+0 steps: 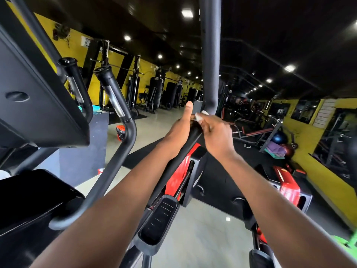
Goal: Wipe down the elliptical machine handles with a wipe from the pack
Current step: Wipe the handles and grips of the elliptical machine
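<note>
Yellow gym walls (146, 68) and dark ceiling lamps (187, 13) frame the elliptical machine. White wipe (201, 115) sits at the bend of the long moving handle (210, 55), pinched under the curled fingers of the right hand (214, 132). Left hand (181, 126) grips the same bar just below the wipe, fingers wrapped round it, thumb (189, 109) raised. Beneath the fingers slope a red shroud (179, 175) and a black foot pedal (158, 219). Left of the fingers stand two short fixed grips (112, 89) and the console's underside (38, 89).
</note>
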